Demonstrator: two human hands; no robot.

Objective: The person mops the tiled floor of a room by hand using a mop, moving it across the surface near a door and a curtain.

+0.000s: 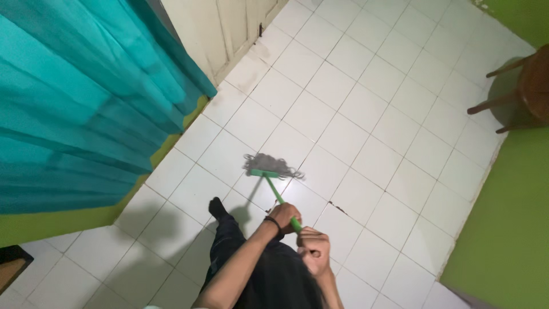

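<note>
Both fists clench the thin green mop handle (278, 197): left hand (284, 216) above the right hand (314, 245). Its stringy grey mop head (271, 165) lies flat on glossy white square floor tiles (366, 114), near the teal curtain (74, 97).

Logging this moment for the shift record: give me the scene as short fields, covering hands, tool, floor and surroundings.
left hand: closed around the green mop handle, lower grip, dark band at the wrist
right hand: closed around the handle's upper end
mop head: grey strands on a green bar, lying flat on the floor
floor: white square tiles, a dark chip at one joint near the mop
foot: dark sock, left of the handle
surroundings: teal curtain at left, cream door at top, wooden chair at right, green walls
</note>
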